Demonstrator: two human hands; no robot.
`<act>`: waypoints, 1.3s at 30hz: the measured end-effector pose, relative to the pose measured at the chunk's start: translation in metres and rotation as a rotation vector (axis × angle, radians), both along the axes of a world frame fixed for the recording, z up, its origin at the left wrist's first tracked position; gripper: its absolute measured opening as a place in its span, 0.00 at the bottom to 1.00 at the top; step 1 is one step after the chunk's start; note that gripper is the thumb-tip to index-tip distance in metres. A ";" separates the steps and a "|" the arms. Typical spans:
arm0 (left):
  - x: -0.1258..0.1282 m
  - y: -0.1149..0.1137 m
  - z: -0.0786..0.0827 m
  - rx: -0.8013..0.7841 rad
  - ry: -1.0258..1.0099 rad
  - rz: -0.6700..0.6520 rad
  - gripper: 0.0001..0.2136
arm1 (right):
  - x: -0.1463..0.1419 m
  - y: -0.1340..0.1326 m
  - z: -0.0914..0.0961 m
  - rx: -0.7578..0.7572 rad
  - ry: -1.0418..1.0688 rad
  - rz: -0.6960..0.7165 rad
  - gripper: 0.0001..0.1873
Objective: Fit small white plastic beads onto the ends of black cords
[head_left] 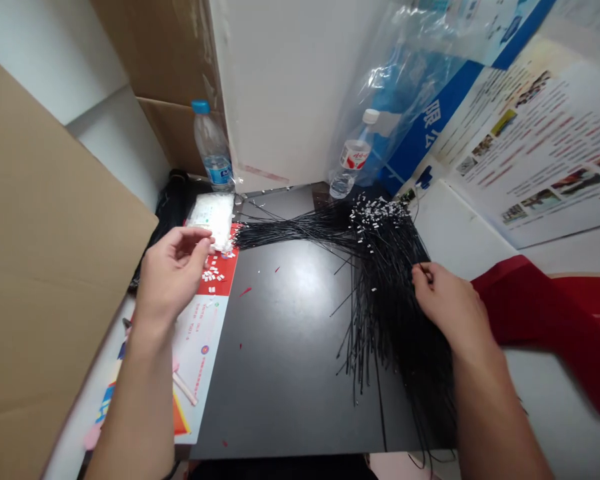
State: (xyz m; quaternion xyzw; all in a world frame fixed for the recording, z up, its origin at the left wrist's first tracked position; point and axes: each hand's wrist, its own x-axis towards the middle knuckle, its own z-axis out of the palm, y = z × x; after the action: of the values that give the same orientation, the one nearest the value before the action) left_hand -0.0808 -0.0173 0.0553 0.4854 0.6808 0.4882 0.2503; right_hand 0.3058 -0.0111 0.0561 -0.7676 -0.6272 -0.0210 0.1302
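My left hand is closed, thumb and forefinger near each other above small white pieces on a red-and-white printed sheet. What sits between those fingertips, if anything, is too small to make out. Just beyond lies a clear bag of white pieces. At the right, my right hand pinches a thin black cord at the edge of a large heap of black cords. Many cords in the heap have white tips. A straighter bundle of black cords stretches left from it towards the sheet.
Two plastic bottles, one blue-capped and one white-capped, stand at the back of the dark table. A cardboard panel rises at the left. Dark red cloth lies at the right, below printed posters.
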 end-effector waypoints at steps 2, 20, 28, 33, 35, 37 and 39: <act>-0.013 -0.005 0.002 -0.122 0.260 0.007 0.09 | -0.001 -0.002 -0.001 -0.130 -0.110 -0.119 0.20; -0.016 0.000 -0.027 -0.426 0.662 -0.228 0.05 | -0.162 0.058 -0.009 -0.076 -0.050 0.708 0.11; -0.016 0.004 -0.024 -0.429 0.669 -0.264 0.06 | -0.228 0.091 -0.034 -0.146 -0.135 0.885 0.14; -0.016 0.006 -0.026 -0.429 0.671 -0.320 0.06 | -0.227 0.092 -0.041 -0.114 -0.148 0.899 0.16; -0.014 0.006 -0.025 -0.432 0.668 -0.325 0.07 | -0.225 0.091 -0.041 -0.100 -0.135 0.911 0.16; -0.012 0.006 -0.023 -0.441 0.666 -0.326 0.07 | -0.223 0.089 -0.042 -0.074 -0.094 0.916 0.15; -0.010 0.006 -0.020 -0.466 0.674 -0.312 0.07 | -0.222 0.086 -0.041 -0.007 0.003 0.915 0.13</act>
State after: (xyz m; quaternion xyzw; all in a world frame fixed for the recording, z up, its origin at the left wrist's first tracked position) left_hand -0.0911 -0.0110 0.0349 0.6450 0.7350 0.0923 0.1876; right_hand 0.0842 0.0749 0.0148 -0.4120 -0.9017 0.0420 0.1245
